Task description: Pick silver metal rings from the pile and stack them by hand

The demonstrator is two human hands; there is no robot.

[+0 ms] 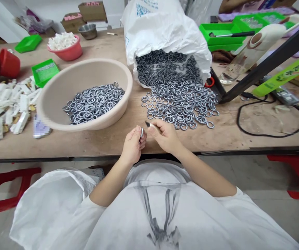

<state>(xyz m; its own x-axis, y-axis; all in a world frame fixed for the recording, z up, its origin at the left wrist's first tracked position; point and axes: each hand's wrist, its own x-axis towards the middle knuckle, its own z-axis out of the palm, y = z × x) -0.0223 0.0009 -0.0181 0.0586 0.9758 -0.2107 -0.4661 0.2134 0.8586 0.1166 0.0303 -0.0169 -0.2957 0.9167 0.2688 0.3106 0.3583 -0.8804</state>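
My left hand (pixel 133 144) is closed with a grey ring (pixel 141 132) pinched upright between thumb and fingers, just above the table's front edge. Close by on its right, my right hand (pixel 165 134) grips a small knife (pixel 148 124), its dark tip pointing left toward the ring. The tip and the ring look apart. Behind my left hand stands a beige basin (pixel 53 104) with a heap of similar rings (pixel 94 104) inside. Beyond my right hand, loose rings (pixel 183 107) spill out of a white sack (pixel 165 31) lying on its side.
White plastic pieces (pixel 6 107) are piled at the left, near a green tray (pixel 45 72) and a red bowl (pixel 67 52). To the right, a black metal post (pixel 266 62), a bottle (pixel 245 55) and a looped black cable (pixel 239 121) occupy the wooden table (pixel 108 139). Red stools (pixel 22 184) flank me.
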